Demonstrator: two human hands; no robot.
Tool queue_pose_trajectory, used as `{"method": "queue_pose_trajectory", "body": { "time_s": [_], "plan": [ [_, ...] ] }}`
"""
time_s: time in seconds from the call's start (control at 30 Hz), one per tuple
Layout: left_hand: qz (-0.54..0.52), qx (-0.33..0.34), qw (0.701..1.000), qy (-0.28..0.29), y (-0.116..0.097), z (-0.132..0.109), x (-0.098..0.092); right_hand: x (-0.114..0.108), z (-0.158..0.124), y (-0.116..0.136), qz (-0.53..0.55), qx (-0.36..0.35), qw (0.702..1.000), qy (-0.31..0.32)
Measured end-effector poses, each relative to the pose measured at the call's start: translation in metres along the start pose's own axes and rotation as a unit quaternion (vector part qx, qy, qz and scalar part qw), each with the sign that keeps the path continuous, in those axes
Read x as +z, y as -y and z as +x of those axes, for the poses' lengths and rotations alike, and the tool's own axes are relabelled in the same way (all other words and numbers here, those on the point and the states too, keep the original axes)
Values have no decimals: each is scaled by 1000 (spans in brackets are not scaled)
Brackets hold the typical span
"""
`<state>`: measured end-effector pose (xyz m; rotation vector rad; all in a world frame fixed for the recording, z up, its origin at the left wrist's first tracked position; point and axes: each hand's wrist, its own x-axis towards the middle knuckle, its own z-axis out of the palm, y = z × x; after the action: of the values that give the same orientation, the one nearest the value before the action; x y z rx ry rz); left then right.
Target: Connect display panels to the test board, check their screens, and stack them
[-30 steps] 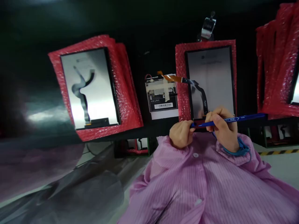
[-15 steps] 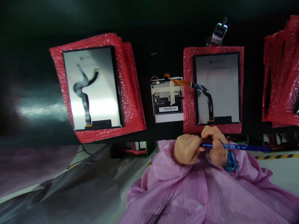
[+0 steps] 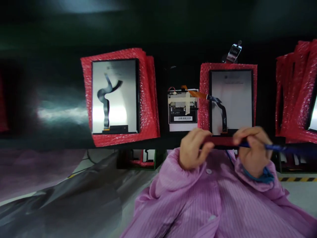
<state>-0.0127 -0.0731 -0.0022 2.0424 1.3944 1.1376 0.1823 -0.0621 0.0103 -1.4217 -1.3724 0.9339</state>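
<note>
The right hand (image 3: 255, 152) has its fingers closed around a blue pen (image 3: 279, 148), which is blurred and sticks out toward 3 o'clock. At the left hand (image 3: 194, 148), thumb and fingers stand moderately apart. From this hand, the screen panel (image 3: 234, 102) lies toward 1 o'clock, on red bubble wrap (image 3: 204, 107) upon the dark counter (image 3: 173, 142). Toward 9 o'clock from the panel is a circuit board (image 3: 182, 105); at 12 o'clock, a metal clip (image 3: 234, 53)
</note>
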Motion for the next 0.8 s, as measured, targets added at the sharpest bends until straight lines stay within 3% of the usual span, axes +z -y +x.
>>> {"method": "queue_pose_trajectory", "body": {
  "time_s": [0.03,0.1,0.23,0.4,0.53,0.67,0.8],
  "plan": [
    [63,-28,997,-36,9,3,0,-10,11,-3,-45,21,997,-55],
    [189,-85,977,-57,27,9,2,-30,36,-11,-138,39,985,-95],
    [282,-122,952,6,49,15,11,-55,67,-28,-279,20,954,-111],
    [333,-93,938,8,49,15,18,-51,42,-45,-407,-91,904,-94],
    [353,-82,932,17,51,14,20,-48,18,-55,-401,-105,905,-93],
    [353,-81,932,24,53,15,17,-54,12,-62,-402,-100,905,-101],
    [323,-62,944,2,37,18,17,-57,11,-66,-405,-90,905,-89]
  ]
}}
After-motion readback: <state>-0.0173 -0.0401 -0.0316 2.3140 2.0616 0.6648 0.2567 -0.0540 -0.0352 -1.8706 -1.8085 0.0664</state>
